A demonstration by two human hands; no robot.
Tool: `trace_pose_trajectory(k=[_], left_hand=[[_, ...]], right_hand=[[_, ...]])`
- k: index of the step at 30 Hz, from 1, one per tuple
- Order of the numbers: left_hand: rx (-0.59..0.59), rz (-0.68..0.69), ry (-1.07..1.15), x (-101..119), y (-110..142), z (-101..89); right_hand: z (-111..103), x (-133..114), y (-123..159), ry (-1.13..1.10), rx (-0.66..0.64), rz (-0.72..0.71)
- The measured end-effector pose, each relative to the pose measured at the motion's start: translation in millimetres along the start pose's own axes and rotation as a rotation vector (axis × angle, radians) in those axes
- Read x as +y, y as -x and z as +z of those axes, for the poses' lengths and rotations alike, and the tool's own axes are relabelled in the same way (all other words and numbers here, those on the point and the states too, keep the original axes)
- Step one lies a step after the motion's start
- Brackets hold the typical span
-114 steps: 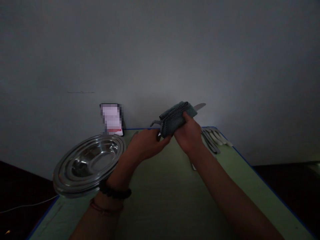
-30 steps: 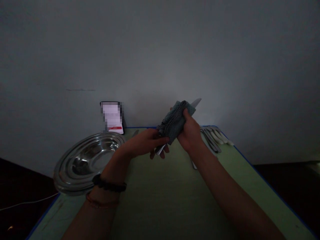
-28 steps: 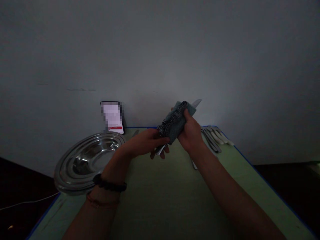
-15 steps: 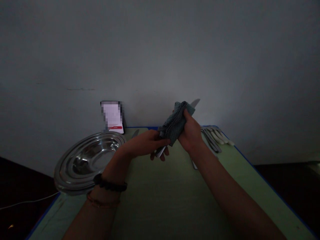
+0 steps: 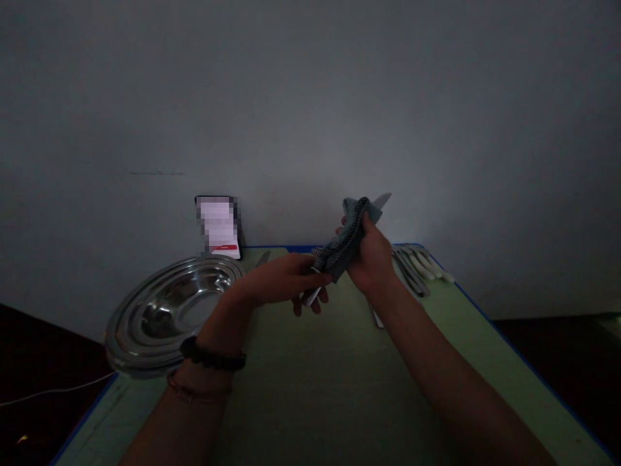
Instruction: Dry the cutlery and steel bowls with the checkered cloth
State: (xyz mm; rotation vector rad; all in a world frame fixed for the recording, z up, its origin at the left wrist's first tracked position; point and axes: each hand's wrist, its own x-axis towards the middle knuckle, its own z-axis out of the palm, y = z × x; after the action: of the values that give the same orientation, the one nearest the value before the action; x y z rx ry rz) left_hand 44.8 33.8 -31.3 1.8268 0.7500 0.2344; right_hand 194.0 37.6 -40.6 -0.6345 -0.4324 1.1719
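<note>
A table knife [image 5: 383, 201] is held tilted above the table, its rounded blade tip poking out at the upper right of a folded grey-green cloth [image 5: 347, 241] with a dark checked edge. My right hand [image 5: 371, 259] is closed round the cloth, thumb on top, with the blade inside. My left hand [image 5: 291, 281] grips the knife's handle end, which shows as a pale shiny strip between the fingers. The middle of the knife is hidden by the cloth.
Stacked steel basins [image 5: 126, 323] stand at the left, before a phone [image 5: 218, 223] leaning on the wall. Another blade [image 5: 263, 259] lies beyond my left wrist. Several pieces of cutlery [image 5: 412, 272], some white-handled, lie at the right. A metal handle end [image 5: 377, 318] shows by my right forearm.
Since the earliest frame the knife has tilted more steeply, with its handle end lower. In the last half second the cloth has bunched up narrower around the blade. Both hands keep their hold.
</note>
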Motion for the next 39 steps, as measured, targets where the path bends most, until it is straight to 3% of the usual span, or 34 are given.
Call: trace_pose_trajectory(k=[6, 18, 24, 39], left_hand=[[-0.02, 0.012, 0.028, 0.4, 2.9, -1.5], [-0.091, -0.041, -0.13, 3.6, 2.6, -2.8], [-0.194, 0.003, -0.151, 5.7, 7.2, -4.5], [-0.262, -0.006, 0.051, -1.2, 7.4, -5.8]], right_hand=[[-0.4, -1.2, 2.0, 0.022, -0.048, -0.002], [-0.8, -1.7, 0.6, 0.043, -0.06, 0.029], [3.2, -12.2, 4.4, 0.02, -0.14, 0.086], [2.3, -23.0, 8.5, -0.044, -0.25, 0.16]])
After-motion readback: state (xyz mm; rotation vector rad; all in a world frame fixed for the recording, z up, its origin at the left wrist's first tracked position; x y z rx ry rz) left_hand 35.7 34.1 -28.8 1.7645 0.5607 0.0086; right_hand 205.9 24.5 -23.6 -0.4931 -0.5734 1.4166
